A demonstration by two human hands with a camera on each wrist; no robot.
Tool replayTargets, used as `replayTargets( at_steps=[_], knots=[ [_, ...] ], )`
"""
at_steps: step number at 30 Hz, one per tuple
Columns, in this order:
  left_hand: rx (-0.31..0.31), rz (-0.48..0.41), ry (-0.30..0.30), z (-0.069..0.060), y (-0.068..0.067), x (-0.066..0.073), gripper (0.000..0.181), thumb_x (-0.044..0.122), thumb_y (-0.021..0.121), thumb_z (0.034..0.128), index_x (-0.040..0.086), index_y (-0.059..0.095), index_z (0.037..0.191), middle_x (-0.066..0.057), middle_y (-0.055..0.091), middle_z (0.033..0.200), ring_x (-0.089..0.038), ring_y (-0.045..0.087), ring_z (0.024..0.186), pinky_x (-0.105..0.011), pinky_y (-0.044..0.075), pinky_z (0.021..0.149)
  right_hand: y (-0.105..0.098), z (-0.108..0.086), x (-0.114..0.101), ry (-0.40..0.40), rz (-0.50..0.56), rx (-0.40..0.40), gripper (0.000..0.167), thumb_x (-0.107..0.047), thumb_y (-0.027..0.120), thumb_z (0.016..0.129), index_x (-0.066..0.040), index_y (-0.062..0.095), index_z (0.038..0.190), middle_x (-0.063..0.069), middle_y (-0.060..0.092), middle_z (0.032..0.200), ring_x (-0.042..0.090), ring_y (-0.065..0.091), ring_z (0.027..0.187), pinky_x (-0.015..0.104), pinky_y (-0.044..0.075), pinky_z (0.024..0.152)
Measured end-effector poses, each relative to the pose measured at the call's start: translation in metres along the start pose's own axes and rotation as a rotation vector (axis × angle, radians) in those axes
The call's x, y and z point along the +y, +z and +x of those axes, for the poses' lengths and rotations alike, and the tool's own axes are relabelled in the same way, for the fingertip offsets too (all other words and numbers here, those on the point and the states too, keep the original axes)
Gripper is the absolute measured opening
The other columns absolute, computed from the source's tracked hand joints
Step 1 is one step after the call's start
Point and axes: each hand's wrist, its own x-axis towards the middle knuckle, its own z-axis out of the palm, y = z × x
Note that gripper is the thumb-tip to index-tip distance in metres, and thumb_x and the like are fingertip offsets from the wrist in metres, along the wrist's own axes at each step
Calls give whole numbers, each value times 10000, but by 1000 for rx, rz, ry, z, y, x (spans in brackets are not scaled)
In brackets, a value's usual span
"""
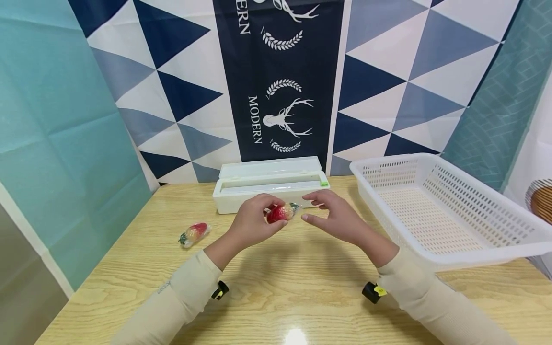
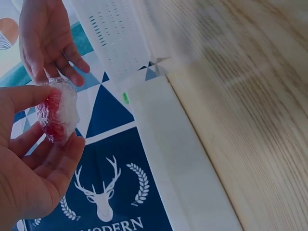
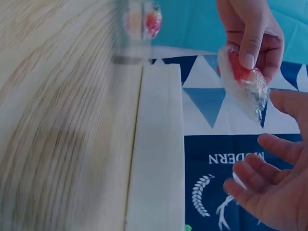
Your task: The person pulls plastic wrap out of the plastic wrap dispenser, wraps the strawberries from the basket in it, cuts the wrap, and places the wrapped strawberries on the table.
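Note:
My left hand (image 1: 257, 216) pinches a strawberry wrapped in clear plastic film (image 1: 281, 213) between thumb and fingers, above the table. In the left wrist view the film on this strawberry (image 2: 60, 113) looks crinkled and shiny. Just to its right, my right hand (image 1: 334, 215) is held with fingers apart and loosely bent, with nothing in it. The right wrist view shows a loose end of film pointing toward the right hand (image 3: 272, 178). A second wrapped strawberry (image 1: 195, 234) lies on the table to the left.
Behind the hands stands a long white box (image 1: 271, 184) with its lid raised and a green piece at its right end. A white perforated basket (image 1: 435, 206) sits on the right of the wooden table (image 1: 276, 297). A patterned cloth (image 1: 185, 86) hangs at the back.

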Motion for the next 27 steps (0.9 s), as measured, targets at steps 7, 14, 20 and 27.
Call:
replayTargets(
  at_steps=[7, 14, 20, 27],
  knots=[
    [-28, 72, -32, -9, -5, -4, 387, 238, 848, 765, 94, 690, 1088, -6, 665, 1024, -129, 620, 852, -234, 535, 716, -2, -11, -6, -151, -264, -43, 633, -388, 739, 861, -24, 546, 1342, 184, 476, 1381, 375, 445, 1277, 554, 374, 1043],
    [-66, 89, -52, -20, -11, -9, 393, 253, 854, 759, 110, 689, 1087, 12, 662, 1024, -118, 615, 856, -229, 525, 701, -3, -20, -9, -181, -367, -99, 683, -454, 706, 870, -64, 506, 1393, 222, 416, 1441, 419, 397, 1309, 583, 355, 1044],
    [-74, 108, -79, -30, -17, -15, 383, 246, 866, 742, 110, 706, 1062, 16, 663, 996, -124, 619, 836, -220, 524, 671, -3, -24, -8, -202, -397, -112, 675, -452, 707, 869, -76, 507, 1392, 220, 413, 1445, 419, 404, 1306, 588, 360, 1037],
    [-133, 92, -153, -43, -21, -21, 352, 212, 860, 748, 95, 707, 1042, 18, 660, 948, -117, 616, 823, -237, 525, 668, -1, -27, -7, -202, -381, -133, 647, -418, 713, 875, -66, 514, 1380, 219, 422, 1437, 414, 403, 1308, 582, 365, 1034]
  ],
)
